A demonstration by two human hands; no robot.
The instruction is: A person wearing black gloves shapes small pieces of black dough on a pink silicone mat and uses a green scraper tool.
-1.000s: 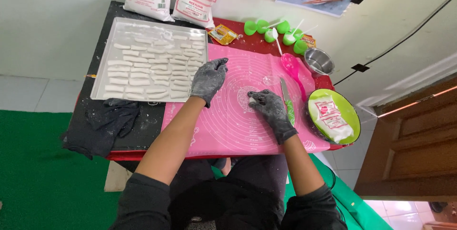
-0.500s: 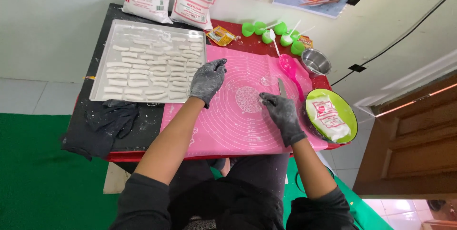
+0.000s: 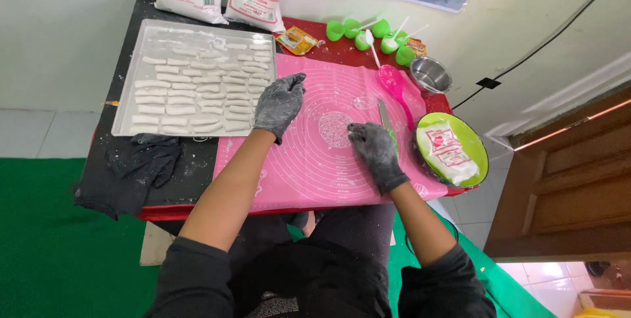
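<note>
Your left hand [image 3: 279, 104], in a dark glove dusted grey with flour, rests flat on the pink silicone rolling mat [image 3: 309, 167] near its upper left corner, fingers spread and released, grasping nothing. Your right hand [image 3: 376, 153], gloved the same way, lies on the mat's right part with fingers loosely curled, empty; its fingertips sit just beside a round, powdery patch of white flour [image 3: 336, 128] at the centre of the mat's printed circles. A slim steel knife [image 3: 384, 115] lies on the mat just above that hand.

Left of the mat, a shallow metal tray [image 3: 128, 94] carries rows of short, matte white dough sticks [image 3: 190, 91], chalky with flour. A crumpled black cloth [image 3: 131, 167] lies below the tray. On the right, a glossy green round plate [image 3: 476, 153] bears a soft plastic packet [image 3: 450, 153], with a small steel bowl [image 3: 430, 74] above it.

Compared with half a second ago, your right hand has drawn back toward you and inward, away from the knife; your left hand has barely shifted.
</note>
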